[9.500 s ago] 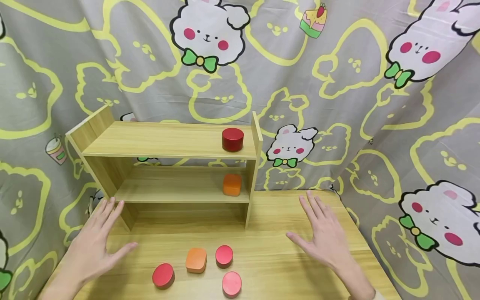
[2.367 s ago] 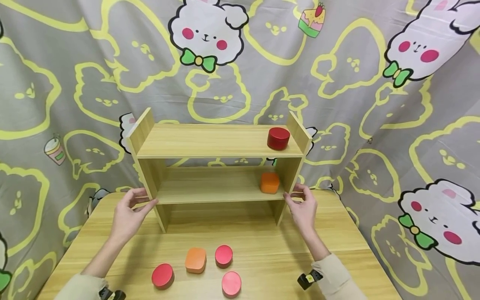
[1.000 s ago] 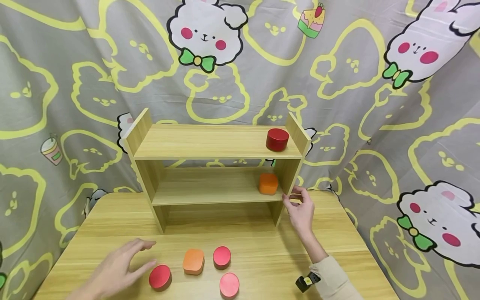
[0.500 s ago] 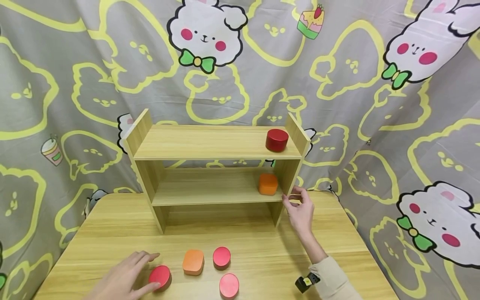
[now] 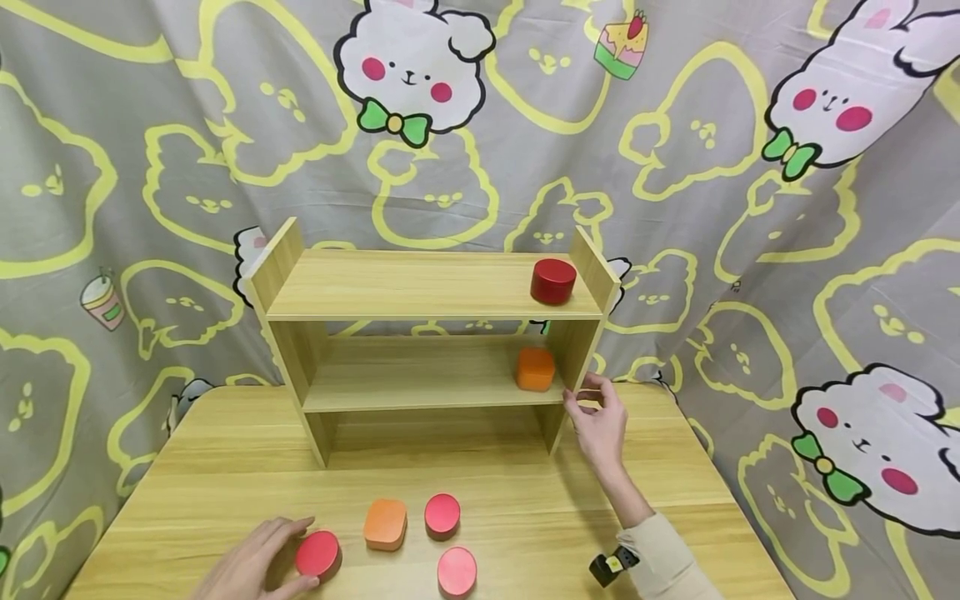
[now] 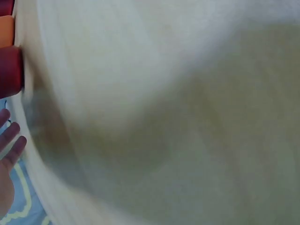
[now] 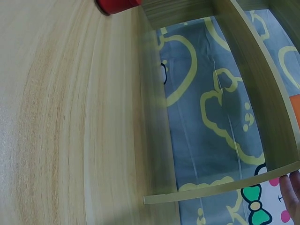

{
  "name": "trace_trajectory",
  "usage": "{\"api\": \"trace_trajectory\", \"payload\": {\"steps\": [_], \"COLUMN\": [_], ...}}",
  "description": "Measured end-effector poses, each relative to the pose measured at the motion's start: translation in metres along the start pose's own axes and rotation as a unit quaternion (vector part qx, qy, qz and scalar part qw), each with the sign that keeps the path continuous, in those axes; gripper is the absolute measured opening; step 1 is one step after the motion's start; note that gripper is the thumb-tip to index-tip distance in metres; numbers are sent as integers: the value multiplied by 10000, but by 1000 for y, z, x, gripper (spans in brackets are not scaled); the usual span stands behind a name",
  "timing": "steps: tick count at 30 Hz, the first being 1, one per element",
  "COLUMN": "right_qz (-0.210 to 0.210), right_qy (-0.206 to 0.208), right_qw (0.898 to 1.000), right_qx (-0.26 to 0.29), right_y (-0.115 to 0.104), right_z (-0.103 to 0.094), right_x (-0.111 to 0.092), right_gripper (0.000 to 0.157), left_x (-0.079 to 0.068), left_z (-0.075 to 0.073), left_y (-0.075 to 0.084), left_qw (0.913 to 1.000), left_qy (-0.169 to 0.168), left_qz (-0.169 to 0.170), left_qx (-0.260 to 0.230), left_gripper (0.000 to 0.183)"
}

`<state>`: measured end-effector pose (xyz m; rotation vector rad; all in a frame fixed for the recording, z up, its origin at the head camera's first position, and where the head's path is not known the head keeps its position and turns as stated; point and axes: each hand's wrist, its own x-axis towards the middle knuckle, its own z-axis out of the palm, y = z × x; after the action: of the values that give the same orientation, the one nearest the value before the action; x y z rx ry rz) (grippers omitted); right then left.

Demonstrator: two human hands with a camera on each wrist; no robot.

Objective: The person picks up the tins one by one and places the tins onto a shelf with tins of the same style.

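— Wood grain runs right across the table (image 5: 217, 442), and at far left comes the left hand (image 5: 251, 562)! Is that grip closed?

— No, it's spread: thumb and fingers part around a round red piece (image 5: 318, 556) on the table, nothing pinched. The left wrist view has fingertips near it with a gap between; whether the thumb touches, I can't tell.

— Next along?

— Just beside it, an orange rounded square (image 5: 386, 524); then a small red disc (image 5: 442, 515) and, nearer the person, a pinkish disc (image 5: 457, 572). Close neighbours, all apart.

— And behind them?

— Wooden shelf (image 5: 435, 283), standing upright on the table before a patterned curtain (image 5: 675, 83). Towards its right end, an orange block (image 5: 536, 369) sits on the middle board, a dark red cylinder (image 5: 552, 281) on the top one.

— Right hand (image 5: 600, 421)?

— Up against the shelf's right side panel! That grip holds the panel, thumb at the front edge, fingers bent to the outer face. Black device (image 5: 613, 567) and pale sleeve (image 5: 667, 558) at that wrist.
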<state>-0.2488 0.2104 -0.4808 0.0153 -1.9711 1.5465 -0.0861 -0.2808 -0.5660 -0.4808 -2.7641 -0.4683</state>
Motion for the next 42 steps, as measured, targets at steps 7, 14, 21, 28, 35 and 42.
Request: {"api": "trace_trajectory", "payload": {"steps": [7,14,21,28,35,42], "right_qz": [18,-42,-5,27,-36,-100], "right_qy": [17,16,-25,1,91,50], "right_qw": [10000,10000,10000,10000,9999,9999], "right_qx": [92,23,13,31,99,106], "right_y": [-3,-3,-2,-2,-3,-4], "right_z": [0,1,1,2,2,1], "right_x": [0,-1,-2,-2,-3,-2], "right_gripper": [28,27,29,29,27,28], "left_x": [-6,-7,-6,-1,12,31], "left_z": [7,12,15,13,14,4], "left_y": [3,3,5,7,9,18], "left_qw": [9999,9999,9992,9992,9937,9849], "left_qy": [-34,116,353,244,746,1068], "left_qz": [-134,77,180,222,830,1361], "left_qx": [-23,-40,-105,-234,-124,-60], "left_gripper": [75,72,66,61,65,64]}}
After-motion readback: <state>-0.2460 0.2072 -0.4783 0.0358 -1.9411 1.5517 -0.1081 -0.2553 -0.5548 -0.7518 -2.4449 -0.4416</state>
